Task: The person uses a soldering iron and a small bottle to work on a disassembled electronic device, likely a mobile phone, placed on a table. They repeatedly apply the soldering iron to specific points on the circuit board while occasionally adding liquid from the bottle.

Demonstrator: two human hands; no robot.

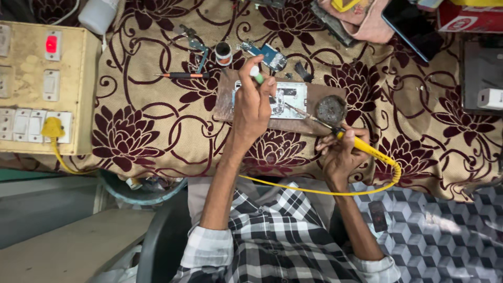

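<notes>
Left hand (253, 107) closed around a small white-and-green tool (256, 74), fingers curled, tip pointing down at the opened phone (290, 97). Phone lies on a brown work board (272, 123) near the middle of the desk (146, 120), closer to its near edge, on the floral maroon-and-tan cloth. Right hand (339, 154) gripping the yellow handle of a soldering iron (335, 131), metal tip angled up-left and reaching the phone's lower right part. Whether the tip touches the phone cannot tell. Yellow cord (314, 191) runs from the iron handle, loops down over the near desk edge and across the lap. Round dark tip-cleaner tin (330, 109) sits on the board's right end, just beside the phone. Behind the board toward the far edge: small solder reel (223, 53), blue circuit board (271, 56), blue tweezers (198, 50), black-and-orange screwdriver (183, 75) left of the board. Switch box (44, 86) at the desk's left edge with a lit red switch (51, 44) and a yellow plug (52, 128) in its lower socket. Dark phone (411, 26) at the far right corner, white charger block (491, 98) at the right edge. Person wears a checked shirt (272, 236), sleeves rolled
</notes>
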